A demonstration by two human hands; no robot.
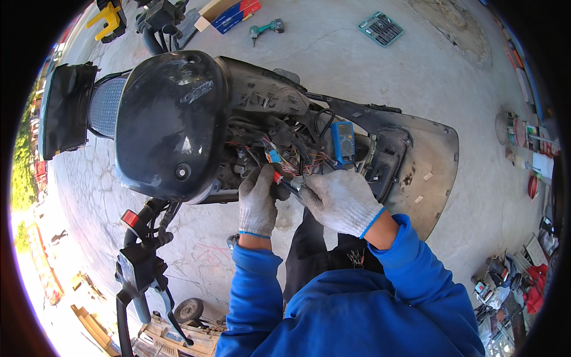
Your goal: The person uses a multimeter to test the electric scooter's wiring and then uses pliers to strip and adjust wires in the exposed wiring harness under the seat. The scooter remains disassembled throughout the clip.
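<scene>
Both my hands, in pale knit gloves, are in an opened-up black scooter with exposed wiring (297, 163). My left hand (257, 202) pinches a small red piece (278, 177) on a dark lead. My right hand (338, 201) is closed on a small greyish metal item (300, 182) just right of the red piece; its exact kind is unclear. A blue connector (273, 156) sits among the wires just above. A blue multimeter (343, 143) rests upright in the bodywork, above my right hand. A glossy black body panel (160, 119) lies to the left.
Handlebar parts (140, 262) jut at lower left; a removed-looking panel (431, 178) spans the right. On the concrete floor are a green drill (266, 28), a tool case (380, 28) and a cardboard box (223, 13). Piled items (511, 285) line the right edge.
</scene>
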